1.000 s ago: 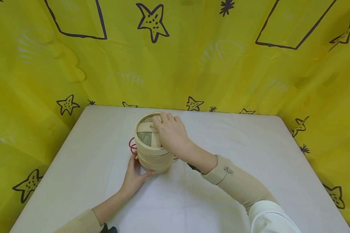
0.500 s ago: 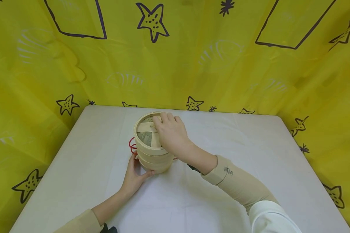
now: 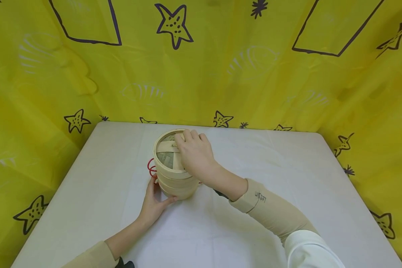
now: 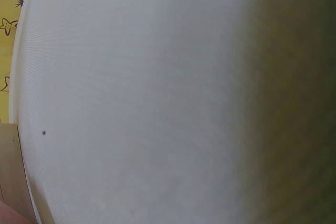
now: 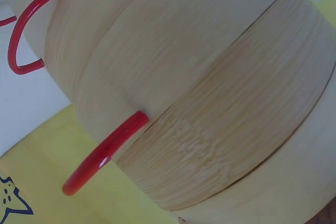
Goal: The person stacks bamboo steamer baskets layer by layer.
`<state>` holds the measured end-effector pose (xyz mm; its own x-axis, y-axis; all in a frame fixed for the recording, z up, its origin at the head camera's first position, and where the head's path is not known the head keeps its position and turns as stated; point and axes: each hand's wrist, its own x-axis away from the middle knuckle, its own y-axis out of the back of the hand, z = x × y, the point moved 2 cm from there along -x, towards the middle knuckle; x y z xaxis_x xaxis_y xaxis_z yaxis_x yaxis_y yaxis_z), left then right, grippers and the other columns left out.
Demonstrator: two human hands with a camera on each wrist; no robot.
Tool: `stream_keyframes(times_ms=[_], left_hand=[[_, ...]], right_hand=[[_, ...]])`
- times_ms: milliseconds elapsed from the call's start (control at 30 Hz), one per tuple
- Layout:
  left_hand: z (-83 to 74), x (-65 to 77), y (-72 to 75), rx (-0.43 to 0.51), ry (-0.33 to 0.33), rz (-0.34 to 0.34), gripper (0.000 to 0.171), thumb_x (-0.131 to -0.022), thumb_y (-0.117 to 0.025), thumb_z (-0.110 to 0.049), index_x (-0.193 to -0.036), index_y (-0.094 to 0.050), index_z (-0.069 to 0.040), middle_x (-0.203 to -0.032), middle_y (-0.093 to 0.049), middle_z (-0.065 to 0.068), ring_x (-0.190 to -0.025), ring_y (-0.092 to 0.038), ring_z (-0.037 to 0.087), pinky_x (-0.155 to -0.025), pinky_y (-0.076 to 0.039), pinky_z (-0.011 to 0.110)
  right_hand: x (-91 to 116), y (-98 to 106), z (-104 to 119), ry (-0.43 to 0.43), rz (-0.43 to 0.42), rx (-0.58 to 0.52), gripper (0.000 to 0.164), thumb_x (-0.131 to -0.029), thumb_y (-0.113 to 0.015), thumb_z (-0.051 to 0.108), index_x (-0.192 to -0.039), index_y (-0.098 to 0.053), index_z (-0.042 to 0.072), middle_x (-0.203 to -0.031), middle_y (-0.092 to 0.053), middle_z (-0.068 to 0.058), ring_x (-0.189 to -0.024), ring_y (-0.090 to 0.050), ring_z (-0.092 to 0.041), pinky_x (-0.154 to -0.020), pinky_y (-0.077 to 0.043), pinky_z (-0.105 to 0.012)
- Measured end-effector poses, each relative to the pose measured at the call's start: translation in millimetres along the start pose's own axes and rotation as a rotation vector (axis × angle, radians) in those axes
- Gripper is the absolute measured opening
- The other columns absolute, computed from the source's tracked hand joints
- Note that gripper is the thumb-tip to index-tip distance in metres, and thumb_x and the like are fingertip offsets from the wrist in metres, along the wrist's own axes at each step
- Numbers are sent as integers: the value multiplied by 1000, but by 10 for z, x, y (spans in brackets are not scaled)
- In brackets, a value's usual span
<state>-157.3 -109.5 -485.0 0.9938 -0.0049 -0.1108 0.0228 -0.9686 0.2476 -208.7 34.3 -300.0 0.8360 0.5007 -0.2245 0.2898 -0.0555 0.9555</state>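
Observation:
A round bamboo steamer [image 3: 175, 188] of stacked tiers stands on the white-covered table, left of centre in the head view. Its lid [image 3: 165, 147] has crossed strips and a woven top. My left hand [image 3: 152, 206] grips the lower left of the steamer, thumb along the front and fingers round the side. Over the right half of the lid, my right hand [image 3: 197, 154] holds the top with bent fingers; their tips are hidden. Red loop handles [image 3: 150, 166] stick out at the left. The right wrist view has the tier walls [image 5: 210, 103] and a red handle [image 5: 105, 153] close up.
White cloth [image 3: 271, 175] covers the table around the steamer. A yellow curtain [image 3: 201, 74] with starfish drawings hangs along the back and both sides. The left wrist view shows mostly white cloth [image 4: 121, 98] and the steamer's edge [image 4: 10, 156].
Both hands keep their places on the steamer. The whole head view shifts very slightly; nothing else has visibly moved.

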Motion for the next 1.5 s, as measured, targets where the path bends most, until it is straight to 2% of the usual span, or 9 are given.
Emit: stream_keyframes(times_ms=[200,433,500,733,1033,1233,1367,1500], left_hand=[[-5,-1,-3,-5,1,-1,99,-66,-81,-7,-142,-18,-2,-143,-25,16,-131,-26,28,-107,-18,41],[-5,-4,-5,-8,-19,-13,99,-66,-81,-6,-142,-19,-3,-140,-29,16,-126,-31,28,-104,-20,24],[-6,-3,-3,-8,-21,-13,99,-65,-81,-6,-142,-19,-3,-140,-29,16,-126,-31,28,-105,-20,26],[-15,-2,1,1,-18,-1,98,-67,-81,-8,-142,-18,-3,-142,-27,16,-129,-27,28,-107,-17,43],[-32,4,-3,9,-22,-5,98,-67,-81,-8,-142,-18,-4,-142,-27,15,-129,-27,28,-107,-17,43],[-28,2,-4,4,-5,2,99,-66,-81,-7,-143,-17,-3,-143,-25,16,-129,-27,29,-107,-17,44],[-32,4,-1,15,-3,-2,98,-66,-81,-8,-142,-19,-3,-142,-27,16,-129,-27,29,-107,-17,44],[-40,-1,2,20,4,-6,98,-65,-82,-7,-141,-20,-3,-140,-29,16,-128,-29,30,-107,-18,43]], right_hand=[[-2,13,13,-8,12,6,22,-90,-51,15,-111,-52,13,-101,-51,-4,-95,-47,-20,-74,-39,-32],[-2,17,19,-17,26,16,24,-91,-50,17,-115,-51,14,-102,-51,-5,-94,-47,-20,-74,-38,-31],[1,15,19,-18,28,14,25,-91,-50,17,-115,-51,15,-102,-50,-5,-94,-47,-21,-73,-38,-31],[19,11,7,-5,17,6,27,-88,-54,16,-115,-49,14,-102,-50,-5,-93,-47,-21,-74,-38,-32],[40,14,-14,13,-18,1,29,-88,-54,16,-116,-49,12,-102,-51,-5,-93,-49,-21,-77,-40,-33],[59,32,-49,65,-96,-8,20,-88,-55,17,-107,-53,11,-96,-53,-5,-90,-52,-22,-78,-43,-35],[75,57,-92,99,-145,-55,13,-91,-53,20,-101,-56,12,-91,-54,-4,-87,-54,-22,-77,-45,-35],[89,78,-141,115,-134,-123,15,-93,-51,24,-103,-56,13,-92,-54,-3,-88,-54,-21,-78,-45,-36]])
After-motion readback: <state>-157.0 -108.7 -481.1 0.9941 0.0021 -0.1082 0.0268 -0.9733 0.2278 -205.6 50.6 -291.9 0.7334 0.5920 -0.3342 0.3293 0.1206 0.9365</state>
